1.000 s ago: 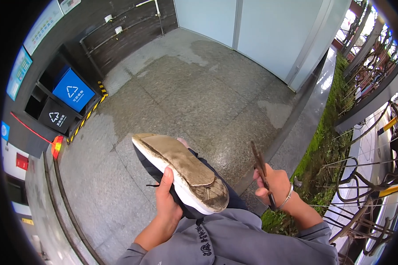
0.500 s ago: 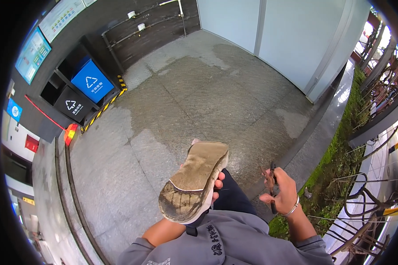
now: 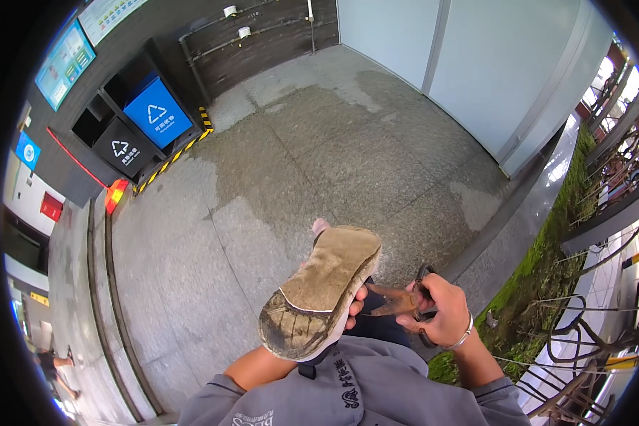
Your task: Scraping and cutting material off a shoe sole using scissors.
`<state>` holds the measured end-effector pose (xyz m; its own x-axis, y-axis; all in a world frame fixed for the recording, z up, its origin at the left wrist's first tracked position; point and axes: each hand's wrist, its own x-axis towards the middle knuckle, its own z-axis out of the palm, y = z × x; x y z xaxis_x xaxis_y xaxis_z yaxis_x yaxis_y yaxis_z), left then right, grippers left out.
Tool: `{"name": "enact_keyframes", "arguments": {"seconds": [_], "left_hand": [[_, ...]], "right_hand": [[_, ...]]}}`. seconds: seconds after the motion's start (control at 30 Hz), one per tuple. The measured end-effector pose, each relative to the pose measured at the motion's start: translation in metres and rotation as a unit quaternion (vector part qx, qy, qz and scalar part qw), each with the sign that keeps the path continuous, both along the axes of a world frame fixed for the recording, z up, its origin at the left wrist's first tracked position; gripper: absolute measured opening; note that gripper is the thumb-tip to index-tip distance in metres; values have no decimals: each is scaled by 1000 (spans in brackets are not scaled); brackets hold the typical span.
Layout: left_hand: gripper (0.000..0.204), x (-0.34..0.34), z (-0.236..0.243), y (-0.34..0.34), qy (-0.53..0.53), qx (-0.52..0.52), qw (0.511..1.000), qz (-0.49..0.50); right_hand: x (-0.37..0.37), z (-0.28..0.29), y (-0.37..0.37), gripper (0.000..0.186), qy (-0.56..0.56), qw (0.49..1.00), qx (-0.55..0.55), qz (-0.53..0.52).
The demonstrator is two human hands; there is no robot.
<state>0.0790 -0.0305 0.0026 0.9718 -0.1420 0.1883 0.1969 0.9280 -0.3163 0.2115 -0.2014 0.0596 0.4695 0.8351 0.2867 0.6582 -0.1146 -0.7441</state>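
A shoe point(image 3: 321, 273), sole up, shows a dirty tan sole with a loose-edged front piece and a dark, worn patch at the near end. My left hand point(image 3: 355, 309) grips it from beneath, fingertips curled round its right side. My right hand point(image 3: 439, 314) holds a pair of rusty scissors point(image 3: 390, 302) with dark handles, blades pointing left beside the shoe. The blade tips reach close to the shoe and my left fingers; whether they touch, I cannot tell. Dark trousers point(image 3: 366, 328) and my grey top point(image 3: 298, 397) lie below the shoe.
Blue point(image 3: 156, 113) and black point(image 3: 121, 149) recycling bins stand back left beside a red broom point(image 3: 113, 195). Pale panels point(image 3: 497, 64) line the back right, a mossy ledge point(image 3: 539, 248) with tangled stems runs right. Steps point(image 3: 113, 298) edge the left, where part of another person point(image 3: 57, 366) shows.
The shoe has swung round so its worn end points down-left. The scissors have turned from upright to pointing left, and my right hand has moved toward the shoe. The view has shifted.
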Motion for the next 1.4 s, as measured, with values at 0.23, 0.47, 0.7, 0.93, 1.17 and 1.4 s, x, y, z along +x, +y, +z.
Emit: {"name": "enact_keyframes", "arguments": {"seconds": [0.23,0.47,0.7,0.93,1.17,1.4], "left_hand": [[79,-4,-3,9,26,69,997,35],[77,-4,-11,13,27,60,997,34],[71,-5,-10,12,63,67,995,43],[68,-9,-5,13,74,74,994,42],[76,-16,-9,16,219,16,973,78],[70,-21,-7,12,238,249,931,119]], "right_hand": [[1,-5,-6,39,1,999,-23,-25],[-1,-6,-6,41,-8,999,-32,-26],[-1,-4,-5,43,-7,998,-51,-31],[3,-2,-13,55,-29,991,-128,8],[9,10,-14,71,-166,979,-112,47],[-1,36,-4,69,-256,948,-128,139]]}}
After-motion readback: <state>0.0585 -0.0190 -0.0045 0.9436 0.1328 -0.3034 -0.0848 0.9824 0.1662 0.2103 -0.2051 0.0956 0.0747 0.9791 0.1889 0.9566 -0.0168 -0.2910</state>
